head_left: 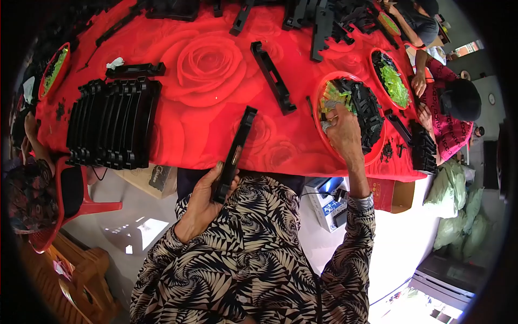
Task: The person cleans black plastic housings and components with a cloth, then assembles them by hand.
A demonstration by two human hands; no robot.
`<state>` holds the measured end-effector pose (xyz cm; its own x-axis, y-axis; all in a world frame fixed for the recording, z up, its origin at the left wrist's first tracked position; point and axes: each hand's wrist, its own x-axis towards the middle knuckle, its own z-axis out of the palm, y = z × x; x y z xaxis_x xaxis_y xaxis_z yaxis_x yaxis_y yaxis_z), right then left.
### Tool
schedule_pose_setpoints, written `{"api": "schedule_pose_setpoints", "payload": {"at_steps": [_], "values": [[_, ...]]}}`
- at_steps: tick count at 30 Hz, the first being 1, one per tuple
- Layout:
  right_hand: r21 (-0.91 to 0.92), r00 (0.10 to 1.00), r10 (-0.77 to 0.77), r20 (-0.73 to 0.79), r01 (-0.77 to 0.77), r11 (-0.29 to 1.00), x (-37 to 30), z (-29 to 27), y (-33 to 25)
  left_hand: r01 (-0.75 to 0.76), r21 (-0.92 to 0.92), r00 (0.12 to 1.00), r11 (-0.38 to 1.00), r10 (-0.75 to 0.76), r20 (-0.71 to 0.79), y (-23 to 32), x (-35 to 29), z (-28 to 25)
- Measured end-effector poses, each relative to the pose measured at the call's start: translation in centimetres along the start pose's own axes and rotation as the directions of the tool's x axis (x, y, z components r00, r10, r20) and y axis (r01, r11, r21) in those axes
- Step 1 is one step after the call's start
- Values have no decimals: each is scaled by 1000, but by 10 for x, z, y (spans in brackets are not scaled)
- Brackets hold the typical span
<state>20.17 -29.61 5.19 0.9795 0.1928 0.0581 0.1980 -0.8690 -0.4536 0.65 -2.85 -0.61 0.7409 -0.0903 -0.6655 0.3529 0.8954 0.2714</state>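
My left hand (203, 195) is closed round the lower end of a long, narrow black plastic part (236, 148), which it holds tilted over my lap at the table's near edge. To the right stands a red oval basket (327, 143) with small yellow-green translucent pieces (337, 96) and small black plastic pieces (371, 110) in it. My right hand (343, 128) reaches into this basket at the translucent pieces. Its fingers are curled together, and whatever lies between the fingertips is hidden.
A red rose-patterned tablecloth (202, 65) covers the table. Stacked black parts (110, 124) lie at the left, and a single black part (273, 78) lies beyond my hands. Another red basket (389, 81) stands farther right. Co-workers sit at both sides, one in a pink top (445, 110).
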Motion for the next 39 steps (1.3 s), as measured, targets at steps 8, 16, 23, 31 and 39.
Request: {"api": "schedule_pose_setpoints", "payload": {"at_steps": [8,16,23,31,39], "values": [[21,996,-36,-83,38,999,-6,5,10,14,91,1000,996,-16,17,5,-13,11],[90,995,45,-90,-37,995,-11,4,30,-2,156,998,988,-8,64,7,-21,10],[93,975,18,-222,3,996,-17,0,32,9,96,998,995,-14,56,9,-21,10],[798,988,152,-41,-59,600,-29,-11,5,-47,173,996,984,34,79,12,-28,-2],[892,999,51,18,-39,450,-36,14,-16,-557,722,656,411,751,78,4,-65,-36]]}}
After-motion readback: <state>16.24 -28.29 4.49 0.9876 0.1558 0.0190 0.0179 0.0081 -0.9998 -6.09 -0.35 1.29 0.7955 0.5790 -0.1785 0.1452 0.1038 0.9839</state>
